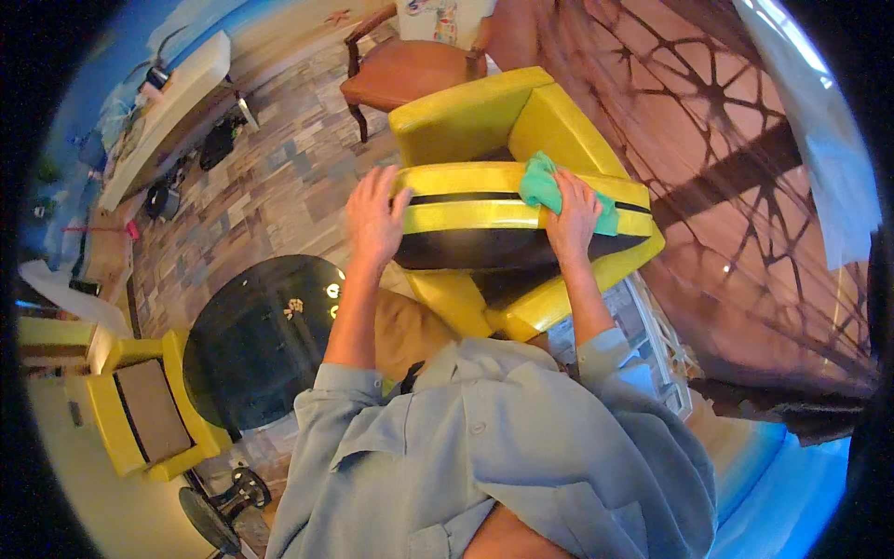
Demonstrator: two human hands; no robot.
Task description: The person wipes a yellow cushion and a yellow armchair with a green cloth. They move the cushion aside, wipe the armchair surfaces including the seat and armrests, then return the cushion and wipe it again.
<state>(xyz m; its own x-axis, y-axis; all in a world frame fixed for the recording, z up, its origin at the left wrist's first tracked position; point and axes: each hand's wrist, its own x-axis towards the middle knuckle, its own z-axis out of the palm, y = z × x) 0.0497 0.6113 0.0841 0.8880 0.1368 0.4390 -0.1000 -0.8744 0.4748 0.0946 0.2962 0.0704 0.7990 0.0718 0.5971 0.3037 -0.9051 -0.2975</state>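
Note:
A yellow seat cushion (464, 178) with a black stripe along its edge and a dark underside stands on its side across a yellow armchair (454, 133). My left hand (374, 220) holds the cushion's left end, its thumb against the yellow edge. Toward the other end, my right hand (574, 209) grips a crumpled green cloth (540, 183) and presses it on the striped edge. Part of the cloth hangs down past my fingers. Below the cushion, more of the armchair's yellow frame and dark inside show.
Left of me stands a round black glossy table (255, 349), with another yellow armchair (105, 412) beyond it. A brown-seated wooden chair (419, 73) is behind the near armchair. A pale console (174, 115) runs along the far left; a mural wall (698, 140) rises at right.

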